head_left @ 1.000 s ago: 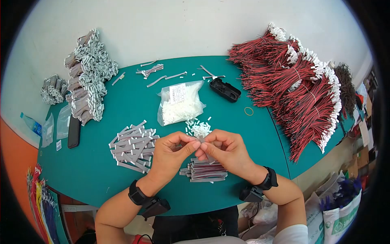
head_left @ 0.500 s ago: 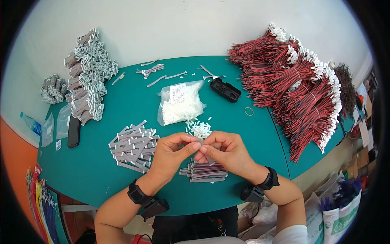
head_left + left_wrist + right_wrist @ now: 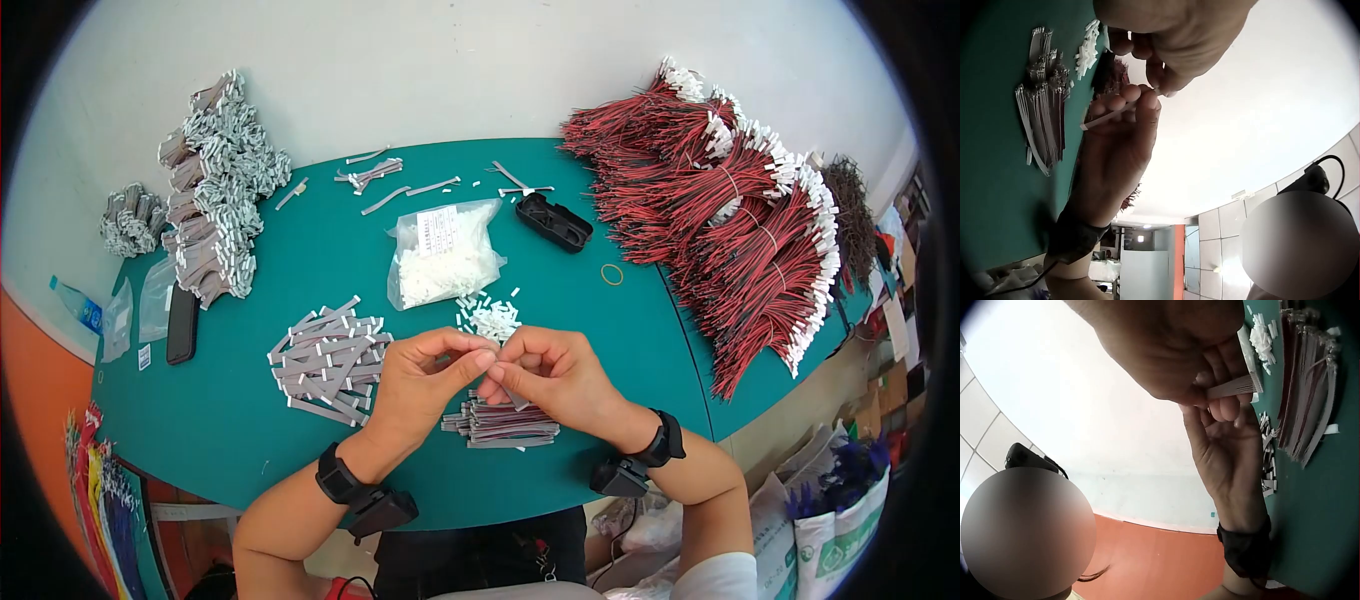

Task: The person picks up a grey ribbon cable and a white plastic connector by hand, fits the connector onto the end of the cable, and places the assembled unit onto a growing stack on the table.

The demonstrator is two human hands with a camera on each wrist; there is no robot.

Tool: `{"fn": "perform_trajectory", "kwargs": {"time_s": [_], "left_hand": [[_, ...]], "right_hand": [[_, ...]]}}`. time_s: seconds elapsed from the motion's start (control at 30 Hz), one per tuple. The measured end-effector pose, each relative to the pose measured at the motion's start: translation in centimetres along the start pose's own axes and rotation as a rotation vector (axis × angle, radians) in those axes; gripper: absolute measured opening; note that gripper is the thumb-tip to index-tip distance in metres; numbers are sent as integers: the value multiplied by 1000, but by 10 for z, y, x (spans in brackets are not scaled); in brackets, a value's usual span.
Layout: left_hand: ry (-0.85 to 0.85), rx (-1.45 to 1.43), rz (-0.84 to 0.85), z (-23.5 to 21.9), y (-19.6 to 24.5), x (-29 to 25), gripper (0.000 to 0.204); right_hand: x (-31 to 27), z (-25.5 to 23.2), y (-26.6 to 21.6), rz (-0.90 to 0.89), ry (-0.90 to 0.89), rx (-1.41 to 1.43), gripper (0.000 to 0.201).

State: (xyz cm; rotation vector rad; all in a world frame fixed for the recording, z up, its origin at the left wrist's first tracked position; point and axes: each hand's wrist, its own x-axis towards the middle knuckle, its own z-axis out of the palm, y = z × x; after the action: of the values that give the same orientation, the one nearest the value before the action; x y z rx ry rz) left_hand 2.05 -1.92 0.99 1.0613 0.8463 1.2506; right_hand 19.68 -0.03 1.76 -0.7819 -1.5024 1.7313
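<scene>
A short grey ribbon cable [image 3: 1232, 388] runs between the fingers of both hands, over the table's near middle. The right hand [image 3: 562, 376] pinches it between thumb and fingers, and its lower end [image 3: 1094, 122] sticks out past them. At the cable's other end, the left hand [image 3: 425, 380] pinches with thumb and forefinger, its tips against the right hand's. Fingers hide that end; I cannot tell whether a connector is on it. Under the hands lies a stack of ribbon cables [image 3: 512, 425]. Loose white connectors [image 3: 494, 318] lie just beyond the fingers.
Left of the hands lies a pile of ribbon cables with white ends [image 3: 325, 360]. A clear bag of white connectors [image 3: 445, 265] and a black tray [image 3: 554, 222] lie farther back. Red-and-black wire bundles [image 3: 720, 210] fill the right; grey cable bundles [image 3: 215, 200] and a phone [image 3: 182, 325] the left.
Both hands stay in nearly the same place, fingertips together, with only small finger shifts. The cable's upper end, partly showing above the fingertips earlier, is now more covered. The piles have not moved.
</scene>
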Motion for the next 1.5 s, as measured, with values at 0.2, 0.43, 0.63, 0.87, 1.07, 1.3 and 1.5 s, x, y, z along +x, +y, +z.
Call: {"fn": "perform_trajectory", "kwargs": {"time_s": [0.2, 0.43, 0.63, 0.87, 1.07, 1.3, 1.5], "left_hand": [[24, 3, 74, -2, -5, 0, 7], [50, -20, -73, -3, -9, 1, 11], [44, 11, -15, -1, -8, 1, 13], [103, 111, 47, 3, -8, -1, 9], [47, 234, 60, -3, -7, 10, 12], [14, 1016, 248, -12, -12, 24, 16], [-24, 1243, 297, -8, -17, 31, 14]], "right_hand": [[1, 1, 1, -4, 11, -2, 9], [1, 0, 0, -11, 68, -107, 15], [1, 1, 0, -4, 83, -107, 16], [2, 4, 2, -1, 95, -83, 16], [7, -8, 0, -20, 110, -108, 14], [13, -28, -1, -100, 175, -97, 14], [10, -26, -3, -104, 173, -102, 13]]}}
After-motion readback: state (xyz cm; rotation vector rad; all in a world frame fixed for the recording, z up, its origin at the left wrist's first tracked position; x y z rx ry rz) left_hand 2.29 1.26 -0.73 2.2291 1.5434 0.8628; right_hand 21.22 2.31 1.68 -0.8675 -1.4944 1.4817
